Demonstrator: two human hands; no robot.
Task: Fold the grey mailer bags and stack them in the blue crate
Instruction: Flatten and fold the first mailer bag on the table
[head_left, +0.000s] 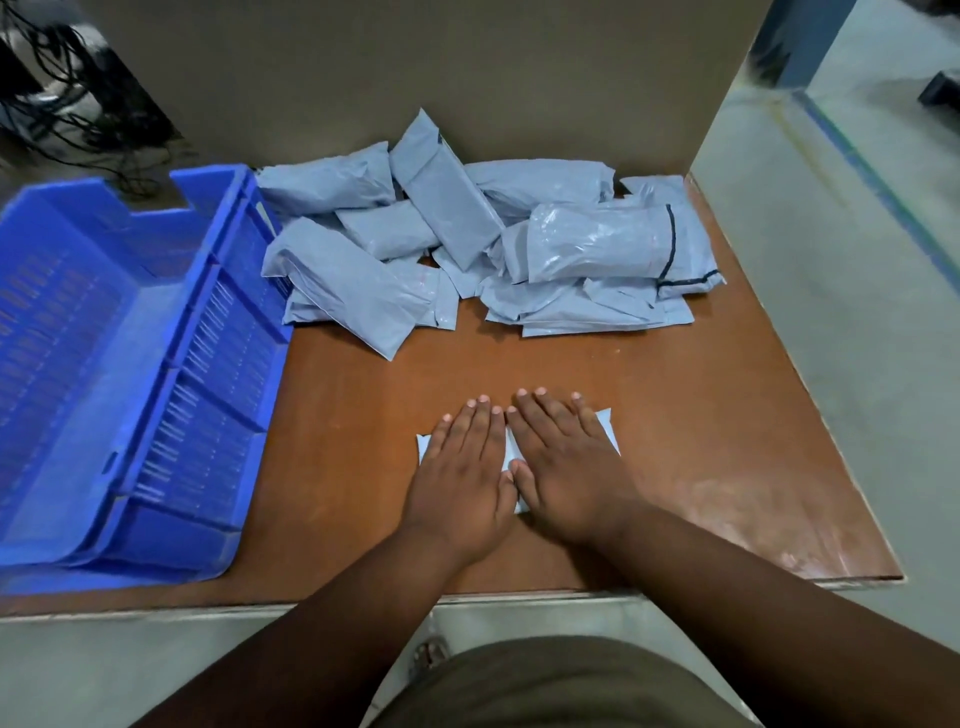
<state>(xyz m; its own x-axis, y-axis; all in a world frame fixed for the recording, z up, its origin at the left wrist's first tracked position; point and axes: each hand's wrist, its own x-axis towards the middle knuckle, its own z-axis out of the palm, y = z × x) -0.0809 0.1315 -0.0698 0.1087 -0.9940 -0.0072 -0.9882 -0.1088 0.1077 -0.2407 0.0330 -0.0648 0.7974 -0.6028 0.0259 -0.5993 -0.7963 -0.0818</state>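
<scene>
Head view: blue crate (156, 332) holds nothing; left hand (462, 478), right hand (566, 462) fingers flat, pressing mailer bag (605, 428).

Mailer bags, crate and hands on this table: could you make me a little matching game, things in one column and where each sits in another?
Things:
1. blue crate
2. pile of grey bags
3. flattened bag
4. left hand

Places:
A. under both palms, near the table's front edge
B. far side of the table, against the board
C. left end of the table
D. pressing flat beside the right hand

Pairs: 1-C, 2-B, 3-A, 4-D
</scene>
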